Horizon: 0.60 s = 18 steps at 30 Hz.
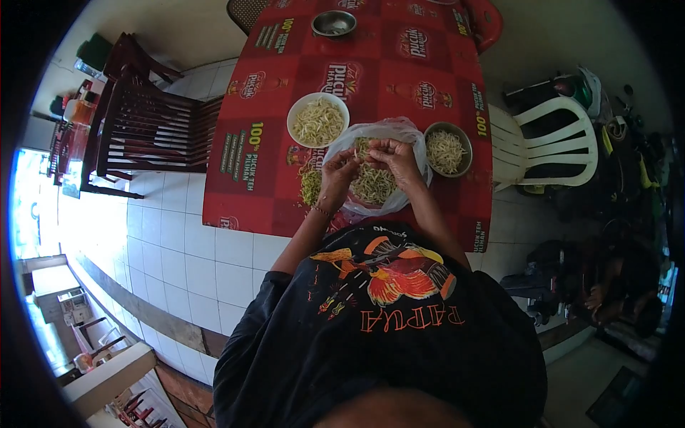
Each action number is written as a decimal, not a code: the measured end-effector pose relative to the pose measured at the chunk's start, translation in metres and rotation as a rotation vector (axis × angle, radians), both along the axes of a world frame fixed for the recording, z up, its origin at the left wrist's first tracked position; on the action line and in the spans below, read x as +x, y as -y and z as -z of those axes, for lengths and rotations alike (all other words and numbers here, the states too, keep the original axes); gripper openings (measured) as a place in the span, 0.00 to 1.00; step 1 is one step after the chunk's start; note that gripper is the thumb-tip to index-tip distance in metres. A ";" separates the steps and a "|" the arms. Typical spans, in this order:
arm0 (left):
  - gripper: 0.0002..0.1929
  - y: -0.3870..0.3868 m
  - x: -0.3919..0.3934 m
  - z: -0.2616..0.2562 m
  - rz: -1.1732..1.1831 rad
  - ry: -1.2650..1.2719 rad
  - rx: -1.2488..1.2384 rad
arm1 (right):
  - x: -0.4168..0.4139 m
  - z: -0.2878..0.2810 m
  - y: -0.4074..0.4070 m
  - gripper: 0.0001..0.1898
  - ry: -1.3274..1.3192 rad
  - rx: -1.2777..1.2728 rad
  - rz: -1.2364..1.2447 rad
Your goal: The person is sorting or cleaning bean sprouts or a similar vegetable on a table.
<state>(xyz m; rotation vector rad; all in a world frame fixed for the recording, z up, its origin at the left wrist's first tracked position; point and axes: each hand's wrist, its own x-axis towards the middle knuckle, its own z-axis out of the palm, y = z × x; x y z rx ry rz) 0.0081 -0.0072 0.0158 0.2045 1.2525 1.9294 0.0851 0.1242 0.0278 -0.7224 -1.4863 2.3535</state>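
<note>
My left hand [342, 170] and my right hand [394, 159] meet above a clear plastic bag [342, 140] that lies open on the table. Both hands pinch bean sprouts [362, 151] between their fingertips. More bean sprouts [373, 185] fill the bag below them. A white bowl [292, 124] heaped with pale sprouts stands beyond my left hand. To the right of my right hand, a metal bowl [467, 140] holds more sprouts. Beside my left wrist lies a pile of green sprout hulls [310, 187], directly on the tablecloth.
The red printed tablecloth [267, 198] covers the table. A small steel bowl [334, 24] stands at its far end. Dark wooden chairs [155, 123] are at the left, a white plastic chair [556, 142] at the right, and a red chair [484, 24] at the far right corner.
</note>
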 end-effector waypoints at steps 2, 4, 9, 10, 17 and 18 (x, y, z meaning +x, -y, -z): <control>0.10 0.000 0.000 0.000 0.015 -0.040 -0.039 | 0.000 -0.002 0.000 0.08 0.005 0.015 -0.001; 0.09 0.000 0.000 0.000 0.015 -0.036 -0.054 | 0.000 -0.003 0.001 0.08 0.049 0.058 0.010; 0.07 0.000 -0.001 0.005 0.032 -0.028 -0.024 | -0.001 0.001 0.005 0.08 0.048 0.100 0.018; 0.07 0.001 -0.001 0.007 0.047 -0.018 -0.015 | -0.002 0.001 0.005 0.08 0.041 0.129 0.016; 0.06 0.001 -0.001 0.007 0.066 0.036 -0.009 | -0.007 0.010 0.011 0.09 -0.136 0.087 0.066; 0.06 0.002 -0.001 0.006 0.065 0.037 -0.010 | -0.008 0.010 0.011 0.08 -0.118 0.133 0.075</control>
